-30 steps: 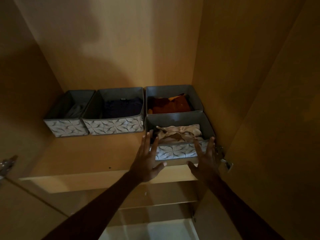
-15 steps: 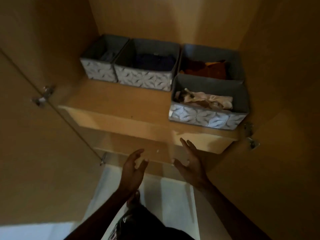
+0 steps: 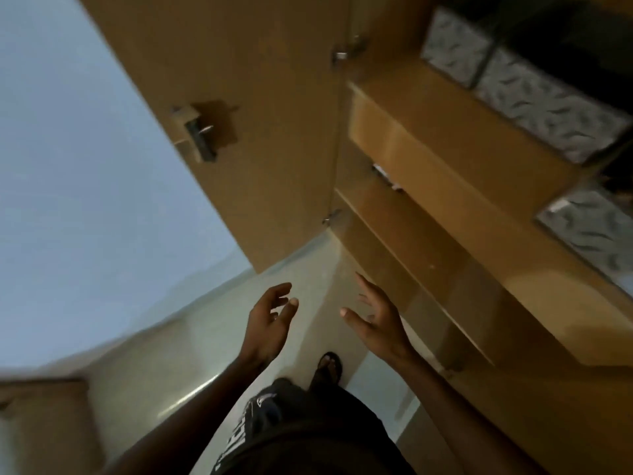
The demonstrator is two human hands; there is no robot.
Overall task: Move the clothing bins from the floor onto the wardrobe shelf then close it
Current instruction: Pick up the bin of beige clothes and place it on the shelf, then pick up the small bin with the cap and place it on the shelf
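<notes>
Head view: left hand point(image 3: 270, 323) & right hand point(image 3: 376, 320) empty w/ fingers loosely spread; bins point(image 3: 544, 104) on shelf point(image 3: 428, 97), one at front edge, door point(image 3: 267, 80) open.

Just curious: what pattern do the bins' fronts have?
The bins show a grey-and-white leafy print, clearest in the head view.

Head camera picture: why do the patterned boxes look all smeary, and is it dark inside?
In the head view, the patterned bins are streaked with motion blur; the wardrobe interior behind them is deep shadow; the left hand and right hand look sharper.
</notes>
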